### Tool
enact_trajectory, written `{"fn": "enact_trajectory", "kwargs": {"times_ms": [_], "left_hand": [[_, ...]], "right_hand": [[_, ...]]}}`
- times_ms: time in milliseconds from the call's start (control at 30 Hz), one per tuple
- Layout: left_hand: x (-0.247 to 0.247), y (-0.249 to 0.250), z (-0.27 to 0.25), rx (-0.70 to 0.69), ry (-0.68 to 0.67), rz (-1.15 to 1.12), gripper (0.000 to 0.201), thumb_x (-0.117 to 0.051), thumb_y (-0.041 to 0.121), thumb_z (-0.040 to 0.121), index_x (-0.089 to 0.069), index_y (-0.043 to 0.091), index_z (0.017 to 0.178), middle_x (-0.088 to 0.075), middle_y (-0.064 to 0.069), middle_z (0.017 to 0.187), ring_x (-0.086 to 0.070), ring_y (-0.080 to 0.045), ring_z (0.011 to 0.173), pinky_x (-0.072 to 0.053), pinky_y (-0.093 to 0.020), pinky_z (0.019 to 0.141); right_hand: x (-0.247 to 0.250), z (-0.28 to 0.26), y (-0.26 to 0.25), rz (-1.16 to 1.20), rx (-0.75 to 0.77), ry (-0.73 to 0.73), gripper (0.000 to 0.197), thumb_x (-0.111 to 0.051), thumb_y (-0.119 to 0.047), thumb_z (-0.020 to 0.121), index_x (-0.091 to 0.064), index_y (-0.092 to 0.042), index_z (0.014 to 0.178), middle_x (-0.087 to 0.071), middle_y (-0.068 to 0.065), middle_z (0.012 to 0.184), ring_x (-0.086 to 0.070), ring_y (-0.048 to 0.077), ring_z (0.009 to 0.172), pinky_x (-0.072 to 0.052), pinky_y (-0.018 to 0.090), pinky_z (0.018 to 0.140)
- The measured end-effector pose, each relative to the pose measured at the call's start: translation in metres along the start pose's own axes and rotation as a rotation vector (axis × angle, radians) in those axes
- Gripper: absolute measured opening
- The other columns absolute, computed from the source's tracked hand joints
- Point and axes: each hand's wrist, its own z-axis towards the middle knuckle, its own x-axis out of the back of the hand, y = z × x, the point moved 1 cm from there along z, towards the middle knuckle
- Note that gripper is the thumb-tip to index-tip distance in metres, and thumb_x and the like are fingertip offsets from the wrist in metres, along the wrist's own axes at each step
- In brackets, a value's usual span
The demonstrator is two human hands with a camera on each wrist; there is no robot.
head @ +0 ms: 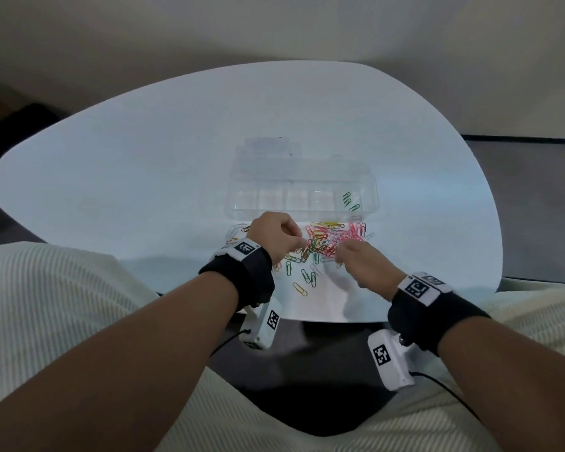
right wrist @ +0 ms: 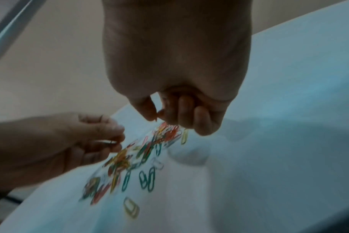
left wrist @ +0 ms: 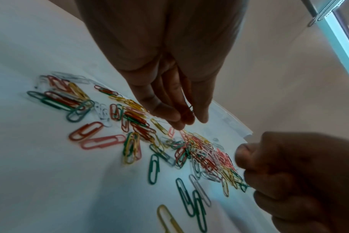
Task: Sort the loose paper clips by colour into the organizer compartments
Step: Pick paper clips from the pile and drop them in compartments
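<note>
Both hands over the loose paper clips point(head: 320, 244), which lie in a mixed heap on the desk point(head: 144, 164) just on the near side of the clear organizer point(head: 302, 195). A thinner scatter trails from the heap toward the desk's near edge.

Organizer: a row of compartments. Only the right-end one shows contents, a few green clips point(head: 350, 201). The others look bare, though glare makes this hard to confirm.

Left hand point(head: 276, 238): fingers point(left wrist: 169, 112) bunched together, tips pointing down at the heap. A thin dark loop shows between the fingertips in the left wrist view, and a sliver of wire in the right wrist view, so it appears to pinch a clip point(left wrist: 191, 108). Colour cannot be told.

Right hand point(head: 362, 265): fingers point(right wrist: 186, 110) curled, thumb and forefinger nearly meeting right above the heap. Whether they have a clip, I cannot tell; that view is blurred.

Risks, as judgement:
- Clips in the heap overlap and interlock. Lifting one may drag a neighbour of another colour into the wrong compartment.
- Clear dividers against a pale desk are easy to misread, so a drop could land one compartment off.
- Clips near the desk's near edge could be swept off by a wrist or forearm.
</note>
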Motion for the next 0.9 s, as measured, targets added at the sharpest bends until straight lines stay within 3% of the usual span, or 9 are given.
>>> {"fn": "enact_trajectory", "kwargs": {"times_ms": [67, 167, 267, 367, 433, 533, 600, 800, 900], "left_hand": [[0.002, -0.002, 0.004, 0.023, -0.016, -0.074, 0.016, -0.081, 0.01, 0.071, -0.066, 0.015, 0.068, -0.071, -0.008, 0.068, -0.068, -0.023, 0.065, -0.058, -0.034, 0.067], [-0.002, 0.001, 0.007, 0.011, 0.016, -0.077, 0.011, -0.058, 0.004, 0.088, -0.065, 0.011, 0.083, -0.07, -0.007, 0.073, -0.062, -0.021, 0.064, -0.052, -0.031, 0.061], [-0.009, 0.009, 0.009, -0.13, 0.004, 0.253, 0.027, -0.037, 0.004, 0.096, -0.062, 0.013, 0.1, -0.062, -0.003, 0.083, -0.053, -0.018, 0.07, -0.042, -0.028, 0.06], [-0.016, 0.013, 0.014, -0.224, -0.1, 0.56, 0.027, -0.036, 0.011, 0.097, -0.058, 0.017, 0.111, -0.061, -0.005, 0.081, -0.058, -0.025, 0.074, -0.042, -0.03, 0.065], [-0.019, 0.01, 0.022, -0.27, -0.126, 0.723, 0.026, -0.039, 0.02, 0.098, -0.057, 0.023, 0.118, -0.067, -0.007, 0.095, -0.063, -0.027, 0.087, -0.045, -0.031, 0.072], [-0.021, 0.005, 0.032, -0.281, -0.15, 0.848, 0.031, -0.045, 0.028, 0.099, -0.054, 0.028, 0.128, -0.066, -0.006, 0.117, -0.063, -0.027, 0.104, -0.05, -0.033, 0.086], [-0.023, 0.006, 0.036, -0.283, -0.164, 0.91, 0.03, -0.046, 0.029, 0.098, -0.056, 0.026, 0.126, -0.066, -0.005, 0.119, -0.063, -0.026, 0.106, -0.051, -0.035, 0.089], [-0.028, 0.016, 0.04, -0.26, -0.183, 1.046, 0.019, -0.045, 0.014, 0.096, -0.061, 0.013, 0.107, -0.065, -0.008, 0.101, -0.063, -0.027, 0.09, -0.047, -0.031, 0.069], [-0.028, 0.025, 0.039, -0.242, -0.198, 1.054, 0.016, -0.05, 0.015, 0.093, -0.062, 0.009, 0.101, -0.065, -0.01, 0.096, -0.063, -0.029, 0.086, -0.045, -0.03, 0.066]], "right_hand": [[0.007, 0.001, -0.001, 0.293, -0.124, -0.024, 0.027, -0.039, -0.012, 0.087, -0.031, -0.018, 0.062, -0.026, 0.0, 0.057, -0.017, 0.014, 0.046, -0.017, 0.024, 0.046], [0.013, 0.002, 0.0, 0.54, -0.157, -0.074, 0.029, -0.038, -0.012, 0.084, -0.026, -0.021, 0.059, -0.017, 0.0, 0.057, -0.008, 0.015, 0.049, -0.012, 0.023, 0.043], [0.016, 0.003, 0.0, 0.723, -0.145, -0.187, 0.028, -0.037, -0.015, 0.086, -0.03, -0.019, 0.059, -0.019, -0.001, 0.055, -0.012, 0.014, 0.045, -0.014, 0.022, 0.04], [0.018, 0.003, -0.002, 0.802, -0.125, -0.258, 0.025, -0.035, -0.015, 0.086, -0.035, -0.015, 0.061, -0.025, 0.002, 0.055, -0.017, 0.015, 0.045, -0.015, 0.023, 0.041], [0.018, 0.004, -0.004, 0.823, -0.102, -0.258, 0.024, -0.033, -0.012, 0.085, -0.04, -0.011, 0.062, -0.03, 0.004, 0.055, -0.02, 0.015, 0.045, -0.018, 0.021, 0.04], [0.018, 0.005, -0.004, 0.805, -0.099, -0.228, 0.024, -0.034, -0.01, 0.086, -0.043, -0.009, 0.063, -0.033, 0.005, 0.056, -0.021, 0.015, 0.044, -0.018, 0.022, 0.042], [0.018, 0.006, -0.005, 0.775, -0.101, -0.212, 0.026, -0.035, -0.009, 0.087, -0.043, -0.01, 0.063, -0.032, 0.004, 0.056, -0.021, 0.015, 0.044, -0.018, 0.022, 0.042], [0.015, 0.005, -0.015, 0.374, -0.057, -0.124, 0.031, -0.04, 0.002, 0.083, -0.037, -0.016, 0.057, -0.029, 0.002, 0.057, -0.019, 0.016, 0.05, -0.019, 0.028, 0.048], [0.011, 0.001, -0.017, 0.158, -0.006, -0.104, 0.034, -0.041, 0.001, 0.088, -0.043, -0.012, 0.057, -0.042, 0.0, 0.061, -0.032, 0.015, 0.05, -0.027, 0.028, 0.048]]}}
